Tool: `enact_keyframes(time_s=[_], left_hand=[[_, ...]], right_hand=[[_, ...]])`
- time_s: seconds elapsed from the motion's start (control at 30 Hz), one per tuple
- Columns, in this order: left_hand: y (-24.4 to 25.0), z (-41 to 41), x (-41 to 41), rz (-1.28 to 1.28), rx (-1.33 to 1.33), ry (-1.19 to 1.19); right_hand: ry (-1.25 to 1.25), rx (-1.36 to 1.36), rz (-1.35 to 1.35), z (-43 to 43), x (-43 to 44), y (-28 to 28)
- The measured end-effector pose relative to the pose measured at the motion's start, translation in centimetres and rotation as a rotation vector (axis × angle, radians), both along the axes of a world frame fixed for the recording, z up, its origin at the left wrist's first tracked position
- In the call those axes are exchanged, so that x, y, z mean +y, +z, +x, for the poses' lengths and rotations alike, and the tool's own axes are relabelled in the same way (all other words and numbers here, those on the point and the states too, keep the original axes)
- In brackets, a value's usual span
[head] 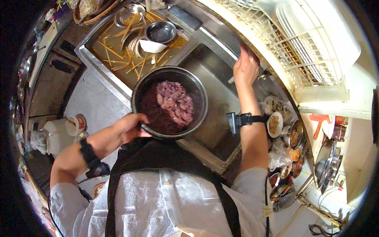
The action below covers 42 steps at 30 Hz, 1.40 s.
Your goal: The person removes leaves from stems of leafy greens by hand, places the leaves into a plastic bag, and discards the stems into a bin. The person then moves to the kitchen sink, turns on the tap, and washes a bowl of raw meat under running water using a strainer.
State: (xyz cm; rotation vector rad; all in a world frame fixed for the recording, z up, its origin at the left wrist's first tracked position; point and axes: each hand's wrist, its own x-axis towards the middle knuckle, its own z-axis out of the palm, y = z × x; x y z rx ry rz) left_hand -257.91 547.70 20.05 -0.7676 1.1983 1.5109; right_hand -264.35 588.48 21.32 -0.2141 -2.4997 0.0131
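A dark round bowl (204, 97) is held by its near left rim in my left hand (133, 126). Raw sliced meat (174, 102) lies in it as a pinkish-purple heap, with dark reddish liquid around. The bowl is over the near side of a two-basin metal sink (213, 63), partly across the divider. My right hand (246, 68) reaches to the sink's back wall, just below the dish rack. Its fingertips are blurred and partly hidden, so its grip is unclear. A short pale spout-like piece (231, 80) shows beside that wrist.
The left basin has murky water, scattered chopsticks (110, 49), a metal bowl (160, 31) and a white dish (152, 46). A plastic dish rack (296, 50) overhangs the back. Several food bowls, including a small white bowl (274, 124), crowd the right. White buckets (57, 134) stand at left.
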Motion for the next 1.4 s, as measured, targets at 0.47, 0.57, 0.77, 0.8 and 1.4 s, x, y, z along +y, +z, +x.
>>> enact_keyframes(time_s=[0.47, 0.57, 0.77, 0.8, 1.4], left_hand=[[-18.1, -1.4, 24.3, 0.351, 0.112, -0.095], [-29.2, 0.9, 28.1, 0.09, 0.079, 0.028], [-26.5, 1.6, 28.3, -0.001, 0.231, -0.099], [-27.3, 1.9, 26.6, 0.194, 0.41, -0.192], [-23.1, -6.0, 39.0, 0.178, 0.283, 0.057]], right_hand=[[0.258, 0.304, -0.112, -0.1, 0.4, -1.2], [0.224, 0.224, 0.076, 0.3, 2.0, -2.8], [-0.054, 0.336, -0.203, -0.6, 7.0, -8.9], [-0.097, 0.346, -0.16, -0.9, 8.2, -9.7], [-0.191, 0.038, -1.981, 15.4, 7.9, -19.7]])
